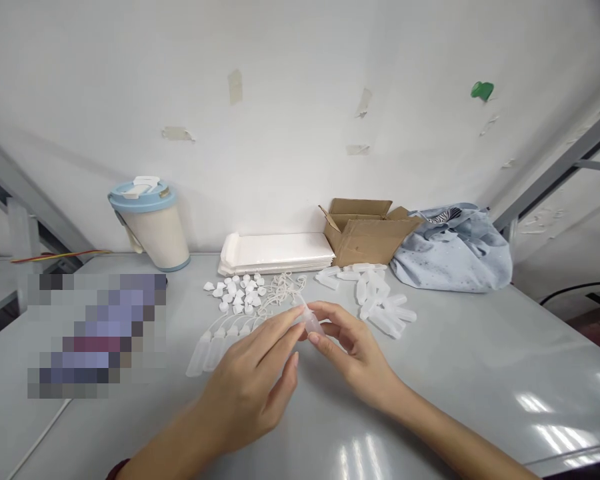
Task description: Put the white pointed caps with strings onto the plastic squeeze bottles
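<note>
A small translucent squeeze bottle (314, 324) is tilted in the fingers of my right hand (363, 357), with the thumb on its near side. From its top a thin white tube (301, 300) sticks up. My left hand (253, 380) reaches across from the left; its fingertips touch the bottle near the neck, while its thumb stays apart. Behind my left hand lie several similar bottles with tubes fitted (215, 347). Further back are a group of loose white caps (240, 292) and a heap of thin white tubes (283, 290). Loose bottles (383, 300) lie beyond my right hand.
White padded envelopes (277, 250) are stacked by the wall, beside an open cardboard box (373, 240) and a light blue fabric bag (453, 257). A cream tumbler with a blue lid (153, 227) stands back left. A pixelated object (100, 327) lies on the grey table (430, 400).
</note>
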A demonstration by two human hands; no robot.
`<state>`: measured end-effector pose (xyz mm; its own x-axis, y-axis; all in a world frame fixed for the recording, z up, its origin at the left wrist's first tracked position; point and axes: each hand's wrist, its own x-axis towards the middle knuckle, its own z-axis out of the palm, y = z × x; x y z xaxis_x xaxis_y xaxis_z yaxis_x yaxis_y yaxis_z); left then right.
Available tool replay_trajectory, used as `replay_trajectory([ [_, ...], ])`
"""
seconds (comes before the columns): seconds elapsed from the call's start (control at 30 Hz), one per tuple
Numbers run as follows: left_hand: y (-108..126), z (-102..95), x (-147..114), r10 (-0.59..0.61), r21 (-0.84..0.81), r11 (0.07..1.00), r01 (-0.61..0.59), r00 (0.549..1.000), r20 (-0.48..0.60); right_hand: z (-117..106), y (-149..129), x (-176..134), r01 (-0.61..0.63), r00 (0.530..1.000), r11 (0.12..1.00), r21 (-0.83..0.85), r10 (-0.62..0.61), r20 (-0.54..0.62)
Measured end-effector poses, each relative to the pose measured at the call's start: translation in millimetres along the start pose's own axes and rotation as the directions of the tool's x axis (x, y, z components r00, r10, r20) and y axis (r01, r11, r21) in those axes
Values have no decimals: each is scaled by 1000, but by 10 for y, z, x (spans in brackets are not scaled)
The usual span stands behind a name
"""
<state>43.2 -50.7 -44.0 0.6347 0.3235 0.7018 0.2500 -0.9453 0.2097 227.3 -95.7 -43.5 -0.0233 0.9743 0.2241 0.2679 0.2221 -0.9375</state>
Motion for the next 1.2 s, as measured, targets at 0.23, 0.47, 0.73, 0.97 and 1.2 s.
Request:
replay_trajectory([
  [0.23, 45, -75, 87, -454, -223, 867, 446, 891, 16, 24, 50, -25, 314, 942, 895, -316, -336, -16],
  [0.47, 78, -93, 135, -667, -335, 634, 697, 712, 219, 53, 93, -66, 475, 873, 777, -414, -476, 109],
  [0.73, 51, -111, 170, -656, -376, 534, 757, 652, 380, 50, 74, -61, 444, 893, 830, -337, -443, 83],
  [0.97, 35, -129, 190, -556, -461, 557, 691, 723, 410, 61, -43, -53, 224, 973, 968, -110, -215, 86],
  [1.2, 21, -110, 188, -541, -452, 597, 663, 749, 383, 72, -24, -36, 54, 991, 995, 81, -63, 117],
])
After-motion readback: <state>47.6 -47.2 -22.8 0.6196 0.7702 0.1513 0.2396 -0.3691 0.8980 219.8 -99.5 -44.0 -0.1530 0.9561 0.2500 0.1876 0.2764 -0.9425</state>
